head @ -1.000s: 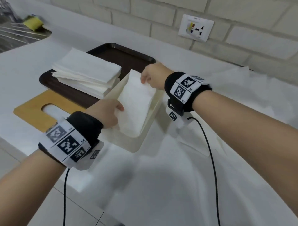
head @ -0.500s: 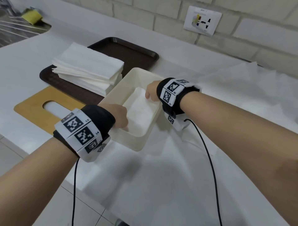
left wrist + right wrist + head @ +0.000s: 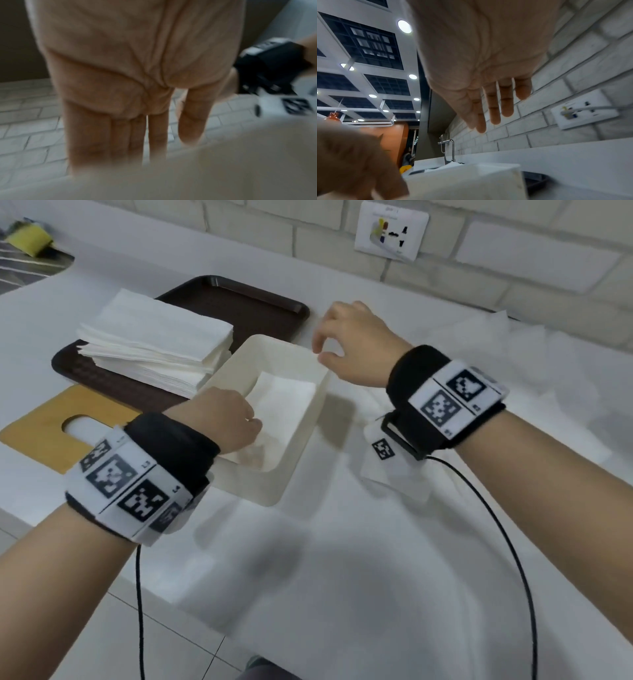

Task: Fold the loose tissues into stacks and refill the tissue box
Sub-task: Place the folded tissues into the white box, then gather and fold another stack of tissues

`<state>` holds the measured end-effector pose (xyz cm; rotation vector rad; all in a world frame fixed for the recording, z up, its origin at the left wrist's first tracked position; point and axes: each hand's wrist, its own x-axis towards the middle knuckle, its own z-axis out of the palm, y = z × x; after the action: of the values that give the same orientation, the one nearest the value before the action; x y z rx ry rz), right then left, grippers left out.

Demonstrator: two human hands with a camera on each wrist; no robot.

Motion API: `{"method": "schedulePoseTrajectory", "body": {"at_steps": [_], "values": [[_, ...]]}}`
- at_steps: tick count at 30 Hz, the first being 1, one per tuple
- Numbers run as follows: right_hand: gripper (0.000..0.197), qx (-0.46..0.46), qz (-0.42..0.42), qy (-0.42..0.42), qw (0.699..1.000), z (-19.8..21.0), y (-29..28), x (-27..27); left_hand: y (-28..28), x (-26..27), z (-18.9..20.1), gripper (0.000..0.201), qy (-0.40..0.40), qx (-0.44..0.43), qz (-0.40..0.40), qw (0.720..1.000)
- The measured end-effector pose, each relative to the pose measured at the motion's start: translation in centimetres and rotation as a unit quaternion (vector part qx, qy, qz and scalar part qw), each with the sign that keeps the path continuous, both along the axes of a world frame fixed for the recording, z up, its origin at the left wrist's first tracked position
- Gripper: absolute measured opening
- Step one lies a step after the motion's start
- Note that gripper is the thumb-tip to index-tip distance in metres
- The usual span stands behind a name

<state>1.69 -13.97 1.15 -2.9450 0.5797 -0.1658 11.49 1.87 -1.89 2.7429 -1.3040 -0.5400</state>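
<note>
Two hands work at our cream tissue box (image 3: 301,419) on the white desk (image 3: 342,559). Our left hand (image 3: 222,419) reaches inside, fingers straight, onto the folded tissues (image 3: 284,402) lying in it. Our right hand (image 3: 352,340) hovers above the far rim, loosely curled, holding nothing. Another tissue stack (image 3: 154,344) sits on the brown tray (image 3: 239,299).

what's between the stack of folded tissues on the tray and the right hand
In the head view, the open tissue box lies between the stack of folded tissues and the right hand, its far rim crossing that stretch.
</note>
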Motion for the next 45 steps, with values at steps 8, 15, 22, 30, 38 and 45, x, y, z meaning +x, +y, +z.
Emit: {"method": "schedulePoseTrajectory", "body": {"at_steps": [8,15,22,30,38,45], "values": [[0.034,0.008,-0.063,0.204,0.977,-5.9,0.6,-11.4,0.3,-6.4,2.7,0.015,0.051,-0.313,-0.013,0.948],[0.029,-0.05,-0.08,0.231,0.968,-9.7,0.9,-14.8,-3.2,-11.3,-0.3,0.013,0.093,-0.254,-0.081,0.959],[0.02,-0.072,-0.083,0.17,0.979,-10.2,0.4,-15.5,-6.2,-13.3,-3.0,0.035,0.058,-0.097,-0.119,0.986],[0.006,0.154,-0.145,-0.133,0.968,-6.3,-1.0,-18.2,-8.0,-13.9,-3.1,0.019,0.062,-0.251,-0.09,0.962],[0.007,0.251,-0.143,-0.324,0.901,-4.1,-2.2,-20.6,-9.1,-15.3,-1.3,0.01,0.234,-0.493,-0.084,0.834],[0.014,0.286,-0.149,-0.304,0.896,-4.4,-5.5,-21.6,-9.9,-15.6,-1.4,0.01,0.257,-0.543,-0.053,0.798]]}}
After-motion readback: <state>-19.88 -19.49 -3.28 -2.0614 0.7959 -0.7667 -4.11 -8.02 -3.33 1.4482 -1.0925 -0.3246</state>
